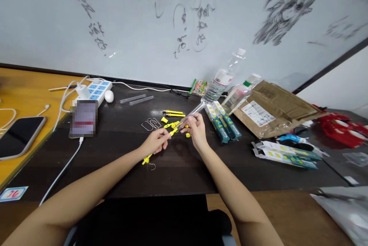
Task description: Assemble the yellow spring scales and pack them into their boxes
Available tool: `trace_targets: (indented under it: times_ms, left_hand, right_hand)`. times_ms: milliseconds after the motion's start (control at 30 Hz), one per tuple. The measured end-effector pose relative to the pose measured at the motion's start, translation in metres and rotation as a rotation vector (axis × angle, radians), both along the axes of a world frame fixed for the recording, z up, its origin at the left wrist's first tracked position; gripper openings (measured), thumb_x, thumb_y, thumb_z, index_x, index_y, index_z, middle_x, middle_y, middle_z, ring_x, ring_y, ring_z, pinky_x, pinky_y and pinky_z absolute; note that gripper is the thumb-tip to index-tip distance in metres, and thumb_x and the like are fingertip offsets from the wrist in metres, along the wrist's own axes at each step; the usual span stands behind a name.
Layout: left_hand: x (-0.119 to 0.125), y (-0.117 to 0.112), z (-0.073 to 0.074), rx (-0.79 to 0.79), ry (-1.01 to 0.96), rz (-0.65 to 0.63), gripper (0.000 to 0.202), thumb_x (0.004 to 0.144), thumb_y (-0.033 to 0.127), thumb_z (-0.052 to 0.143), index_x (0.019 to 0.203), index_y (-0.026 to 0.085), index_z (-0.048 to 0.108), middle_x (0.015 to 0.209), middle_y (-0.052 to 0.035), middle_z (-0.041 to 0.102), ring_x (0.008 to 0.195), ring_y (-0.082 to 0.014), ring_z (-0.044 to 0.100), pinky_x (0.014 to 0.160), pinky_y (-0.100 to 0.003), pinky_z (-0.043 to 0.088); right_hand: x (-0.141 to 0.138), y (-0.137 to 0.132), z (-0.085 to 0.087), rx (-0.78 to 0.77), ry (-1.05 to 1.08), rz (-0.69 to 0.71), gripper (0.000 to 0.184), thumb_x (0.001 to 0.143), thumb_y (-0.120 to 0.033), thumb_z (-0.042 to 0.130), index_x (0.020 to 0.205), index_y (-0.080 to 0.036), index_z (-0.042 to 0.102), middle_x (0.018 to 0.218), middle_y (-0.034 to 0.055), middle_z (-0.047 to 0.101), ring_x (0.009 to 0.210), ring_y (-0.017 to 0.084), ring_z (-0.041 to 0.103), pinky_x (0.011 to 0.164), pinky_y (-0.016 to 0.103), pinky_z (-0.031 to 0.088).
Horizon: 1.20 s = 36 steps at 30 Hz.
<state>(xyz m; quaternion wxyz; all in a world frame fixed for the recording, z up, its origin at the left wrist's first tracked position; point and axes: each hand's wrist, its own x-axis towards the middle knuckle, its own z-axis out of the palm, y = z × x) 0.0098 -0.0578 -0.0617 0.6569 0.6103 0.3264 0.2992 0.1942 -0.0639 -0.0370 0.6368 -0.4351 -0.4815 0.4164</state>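
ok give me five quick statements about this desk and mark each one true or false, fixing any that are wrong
1. The right hand holds a clear tube. True.
2. The left hand lies flat and holds nothing. False: it grips a yellow piece.
3. The tall water bottle stands left of the power strip. False: it stands to the right of it.
4. The brown parcel has a white label on it. True.
5. The metal clips lie on top of the parcel. False: they lie on the dark desk.
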Motion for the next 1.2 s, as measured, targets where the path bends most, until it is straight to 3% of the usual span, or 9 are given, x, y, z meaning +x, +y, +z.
trace_targets:
  times_ms: [167, 333, 433, 633, 767, 967, 1100, 1200]
  left_hand:
    - [0.002, -0.001, 0.002, -0.027, -0.041, -0.009, 0.036, 0.08, 0.053, 0.054, 0.081, 0.019, 0.044, 0.044, 0.0049, 0.055, 0.023, -0.0024, 0.029, 0.028, -0.012, 0.016]
    - [0.003, 0.0, 0.003, -0.104, -0.096, 0.036, 0.013, 0.081, 0.031, 0.043, 0.089, 0.022, 0.038, 0.05, 0.0034, 0.061, 0.029, -0.0051, 0.029, 0.032, -0.013, 0.018]
    - [0.003, 0.001, 0.005, -0.107, -0.113, 0.016, 0.019, 0.076, 0.022, 0.04, 0.095, 0.022, 0.037, 0.057, 0.002, 0.065, 0.033, -0.0064, 0.034, 0.035, -0.014, 0.021]
    - [0.004, -0.001, 0.004, -0.06, -0.124, -0.007, 0.024, 0.074, 0.021, 0.042, 0.096, 0.022, 0.035, 0.066, -0.0011, 0.069, 0.036, -0.0062, 0.037, 0.038, -0.016, 0.026]
    - [0.005, 0.002, -0.004, -0.053, -0.168, -0.029, 0.031, 0.073, 0.021, 0.047, 0.101, 0.021, 0.035, 0.084, -0.0055, 0.071, 0.039, -0.0051, 0.042, 0.041, -0.018, 0.031]
    - [0.001, 0.005, 0.001, -0.038, -0.273, 0.02, 0.061, 0.068, 0.015, 0.06, 0.122, 0.027, 0.034, 0.127, -0.0105, 0.051, 0.06, -0.0073, 0.062, 0.058, -0.026, 0.049]
    - [-0.002, 0.003, 0.009, 0.006, -0.29, -0.003, 0.067, 0.071, 0.018, 0.067, 0.129, 0.029, 0.034, 0.136, -0.0141, 0.042, 0.07, -0.0104, 0.067, 0.074, -0.033, 0.053]
    - [-0.002, 0.002, 0.008, 0.041, -0.295, -0.027, 0.068, 0.072, 0.022, 0.07, 0.131, 0.03, 0.037, 0.137, -0.015, 0.042, 0.074, -0.0123, 0.068, 0.078, -0.036, 0.054]
  right_hand:
    - [-0.011, -0.005, -0.006, -0.054, -0.023, 0.13, 0.04, 0.075, -0.049, 0.064, 0.089, -0.025, 0.035, 0.074, -0.0052, 0.056, 0.055, 0.009, 0.061, 0.045, 0.02, 0.054]
    - [-0.013, -0.005, -0.009, -0.074, -0.022, 0.142, 0.041, 0.074, -0.05, 0.064, 0.088, -0.024, 0.035, 0.075, -0.0046, 0.057, 0.056, 0.009, 0.062, 0.046, 0.02, 0.055]
    - [-0.013, -0.005, -0.009, -0.098, -0.047, 0.159, 0.042, 0.074, -0.05, 0.065, 0.087, -0.025, 0.035, 0.074, -0.0053, 0.057, 0.057, 0.009, 0.062, 0.046, 0.02, 0.055]
    - [-0.014, -0.006, -0.011, -0.109, -0.083, 0.19, 0.043, 0.073, -0.05, 0.065, 0.086, -0.025, 0.034, 0.072, -0.0061, 0.057, 0.056, 0.009, 0.061, 0.045, 0.02, 0.055]
    - [-0.012, -0.006, -0.011, -0.109, -0.085, 0.184, 0.042, 0.074, -0.051, 0.065, 0.087, -0.025, 0.035, 0.073, -0.0054, 0.057, 0.057, 0.01, 0.061, 0.049, 0.022, 0.055]
    - [-0.011, -0.004, -0.01, -0.072, -0.07, 0.16, 0.044, 0.07, -0.051, 0.069, 0.086, -0.024, 0.038, 0.071, -0.006, 0.057, 0.057, 0.01, 0.061, 0.056, 0.025, 0.057]
    - [-0.01, -0.005, -0.009, -0.116, -0.039, 0.183, 0.042, 0.071, -0.05, 0.068, 0.09, -0.024, 0.041, 0.072, -0.0047, 0.06, 0.056, 0.01, 0.062, 0.052, 0.023, 0.056]
    - [-0.01, -0.006, -0.008, -0.154, -0.004, 0.218, 0.04, 0.074, -0.05, 0.066, 0.096, -0.021, 0.048, 0.071, -0.0033, 0.061, 0.057, 0.01, 0.063, 0.051, 0.021, 0.056]
